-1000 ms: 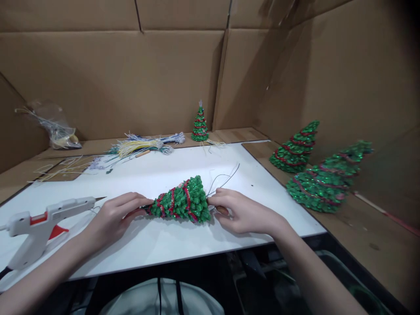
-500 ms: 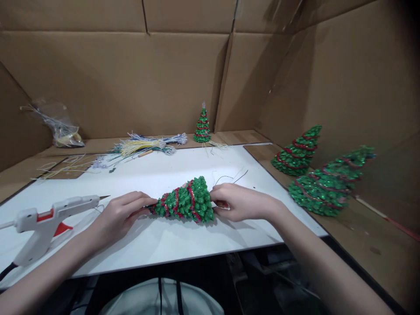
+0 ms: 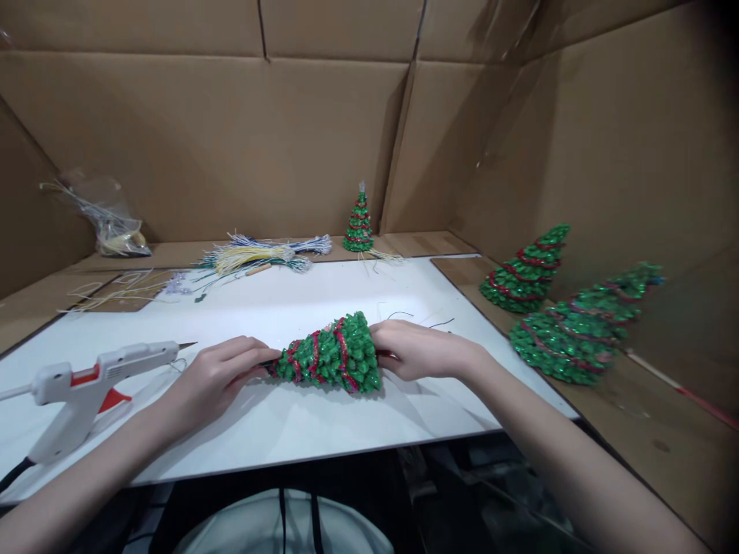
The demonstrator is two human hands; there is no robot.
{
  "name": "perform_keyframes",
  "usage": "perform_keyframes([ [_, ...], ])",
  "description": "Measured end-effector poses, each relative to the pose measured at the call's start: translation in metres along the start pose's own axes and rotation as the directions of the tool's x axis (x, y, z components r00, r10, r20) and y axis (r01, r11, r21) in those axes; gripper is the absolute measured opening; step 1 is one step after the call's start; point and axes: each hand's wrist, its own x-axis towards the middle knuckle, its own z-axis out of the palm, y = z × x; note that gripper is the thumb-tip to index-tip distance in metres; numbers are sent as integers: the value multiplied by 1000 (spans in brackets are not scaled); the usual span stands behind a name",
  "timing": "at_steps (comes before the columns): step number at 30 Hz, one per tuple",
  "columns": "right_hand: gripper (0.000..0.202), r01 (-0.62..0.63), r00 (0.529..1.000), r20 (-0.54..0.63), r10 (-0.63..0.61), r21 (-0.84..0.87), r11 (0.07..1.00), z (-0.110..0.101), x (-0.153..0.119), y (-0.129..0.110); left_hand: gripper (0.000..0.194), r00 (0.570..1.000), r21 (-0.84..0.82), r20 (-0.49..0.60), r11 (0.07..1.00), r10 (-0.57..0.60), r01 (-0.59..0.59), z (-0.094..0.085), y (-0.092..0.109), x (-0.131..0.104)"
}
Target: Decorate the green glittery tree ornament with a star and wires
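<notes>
1. Head view: green tree lies sideways on white board, long axis spanning the hands.
2. Left hand: nearly closed, pinching the narrow tip.
3. Right hand: curled against the broad base; grip contents hidden.
4. Finish: glittery, leafy cone; red garland spiralling.

Glittery, rough-textured green tree — smooth white board, matt brown cardboard walls — smooth plastic-looking glue gun

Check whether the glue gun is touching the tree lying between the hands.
Apart. The head view shows the left hand and a stretch of white board between the glue gun and the tree.
</notes>
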Motion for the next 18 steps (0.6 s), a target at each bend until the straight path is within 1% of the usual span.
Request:
perform_keyframes([
  [8, 18, 8, 1000, -10, -8, -4, 1000, 5, 3, 2, 24, 1000, 3, 5, 1000, -16, 16, 1, 0, -1],
  [14, 23, 23, 995, -101, -22, 7, 1000, 11, -1, 1, 25, 1000, 10, -8, 1000, -13, 13, 1, 2, -1],
  [18, 27, 51, 982, -183, -45, 24, 998, 12, -6, -1, 25, 1000, 17, -5, 1000, -17, 17, 2, 1, -1],
])
